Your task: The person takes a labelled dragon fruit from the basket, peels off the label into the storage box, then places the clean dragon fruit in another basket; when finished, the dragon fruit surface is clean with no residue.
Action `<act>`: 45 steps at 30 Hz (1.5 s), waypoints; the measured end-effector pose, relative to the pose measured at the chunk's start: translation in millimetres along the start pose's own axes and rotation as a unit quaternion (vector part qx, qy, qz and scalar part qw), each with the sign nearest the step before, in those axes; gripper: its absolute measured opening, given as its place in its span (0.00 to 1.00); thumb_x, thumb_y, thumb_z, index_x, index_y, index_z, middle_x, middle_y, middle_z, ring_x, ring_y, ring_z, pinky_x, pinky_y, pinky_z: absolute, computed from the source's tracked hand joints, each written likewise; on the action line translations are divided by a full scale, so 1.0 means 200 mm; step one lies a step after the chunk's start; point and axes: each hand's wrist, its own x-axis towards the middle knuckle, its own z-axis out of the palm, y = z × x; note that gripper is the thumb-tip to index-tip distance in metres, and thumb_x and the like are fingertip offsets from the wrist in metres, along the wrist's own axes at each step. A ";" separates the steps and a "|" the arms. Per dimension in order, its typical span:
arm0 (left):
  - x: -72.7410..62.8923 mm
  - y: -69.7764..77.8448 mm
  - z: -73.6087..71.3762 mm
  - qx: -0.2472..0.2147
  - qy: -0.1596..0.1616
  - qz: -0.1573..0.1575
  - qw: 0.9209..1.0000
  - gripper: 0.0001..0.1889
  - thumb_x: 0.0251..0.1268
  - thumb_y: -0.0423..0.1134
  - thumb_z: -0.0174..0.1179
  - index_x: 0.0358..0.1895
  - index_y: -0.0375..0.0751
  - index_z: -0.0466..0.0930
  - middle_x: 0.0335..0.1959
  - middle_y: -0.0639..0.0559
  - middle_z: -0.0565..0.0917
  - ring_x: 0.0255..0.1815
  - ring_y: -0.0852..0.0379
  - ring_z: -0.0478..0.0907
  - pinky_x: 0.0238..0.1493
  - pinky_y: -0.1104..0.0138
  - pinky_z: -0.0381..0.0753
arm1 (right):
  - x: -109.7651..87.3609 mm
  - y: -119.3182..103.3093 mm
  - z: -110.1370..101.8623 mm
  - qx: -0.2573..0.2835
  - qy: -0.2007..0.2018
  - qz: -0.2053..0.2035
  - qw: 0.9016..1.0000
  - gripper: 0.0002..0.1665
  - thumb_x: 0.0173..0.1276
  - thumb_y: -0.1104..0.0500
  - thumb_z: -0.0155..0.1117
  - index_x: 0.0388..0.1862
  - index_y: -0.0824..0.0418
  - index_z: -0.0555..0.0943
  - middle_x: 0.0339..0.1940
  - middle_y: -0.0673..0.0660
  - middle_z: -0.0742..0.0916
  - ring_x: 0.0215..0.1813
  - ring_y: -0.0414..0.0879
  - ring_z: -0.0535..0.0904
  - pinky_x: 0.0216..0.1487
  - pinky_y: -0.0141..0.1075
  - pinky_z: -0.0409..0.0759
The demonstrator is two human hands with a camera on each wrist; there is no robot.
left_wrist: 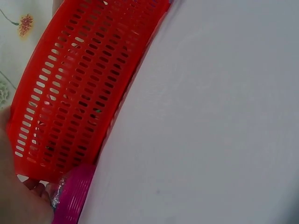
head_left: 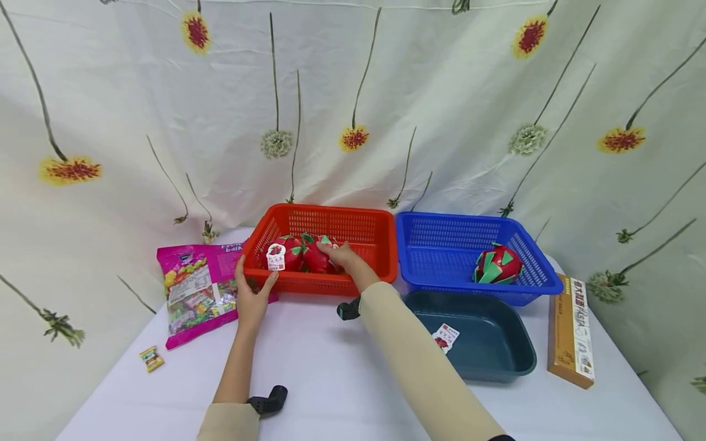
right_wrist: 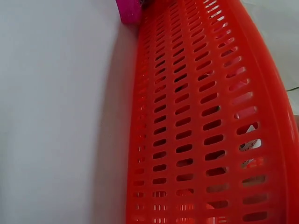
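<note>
In the head view, a red basket (head_left: 331, 285) holds two red dragon fruits with green scales. The left dragon fruit (head_left: 293, 258) has a white label (head_left: 276, 257) in front of it. My right hand (head_left: 343, 256) reaches over the front rim and grips the other dragon fruit (head_left: 315, 257), its lower part hidden by the basket wall. With thumb at the front and fingers round the side, my left hand (head_left: 254, 300) holds the basket's front left corner. The left wrist view shows that hand (left_wrist: 23, 200) at the slotted basket (left_wrist: 79, 93). Only the basket wall (right_wrist: 187, 116) fills the right wrist view.
A blue basket (head_left: 436, 257) with one dragon fruit (head_left: 498, 264) adjoins on the right. Before it stands a dark tray (head_left: 496, 343) with a label (head_left: 445, 338). A pasta box (head_left: 570, 331) lies far right; a pink candy bag (head_left: 201, 291) and small yellow packet (head_left: 151, 358) lie left.
</note>
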 end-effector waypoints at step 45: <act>0.00 -0.01 0.01 0.019 0.019 0.017 0.999 0.42 0.58 0.56 0.60 0.71 0.65 0.44 0.71 0.51 0.53 0.71 0.49 0.49 0.64 0.49 0.58 | 0.60 0.27 0.03 -0.113 0.089 -0.128 0.981 0.53 0.52 0.33 0.63 0.73 0.46 0.54 0.64 0.56 0.70 0.58 0.51 0.68 0.55 0.41 0.72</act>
